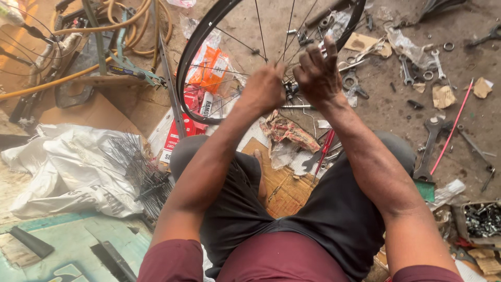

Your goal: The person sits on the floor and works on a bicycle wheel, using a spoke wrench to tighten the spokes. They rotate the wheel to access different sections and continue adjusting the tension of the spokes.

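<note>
Here the bicycle wheel rim [183, 62] stands almost upright on the ground between the person's knees, its black hoop rising away from the body so that the hub [288, 91] comes just in front of the chest. I think it is kept this way so both hands can reach the centre at once. The thin spokes [259, 31] run from the rim down to the hub, some of them crossing loosely.

The left hand [263, 89] is closed like a fist at the hub, clamped on something there; it looks like spoke ends, but the fingers hide it. The right hand [319, 75] is just beside it, with the fingers spread apart and slightly bent over the spokes. Whether it pinches one I cannot tell.

Under the wheel lie flattened cardboard [282, 183] and a crumpled wrapper [289, 130], probably to keep the parts off the dirt. To the person's left a bundle of loose spokes [138, 167] rests on a white sack [68, 167], near enough for an easy reach. To the right, spanners [429, 149], washers and a pink cable [453, 130] are scattered on the floor, and a box of nuts [482, 219] sits at the edge. A yellow hose [57, 81] curls behind.
</note>
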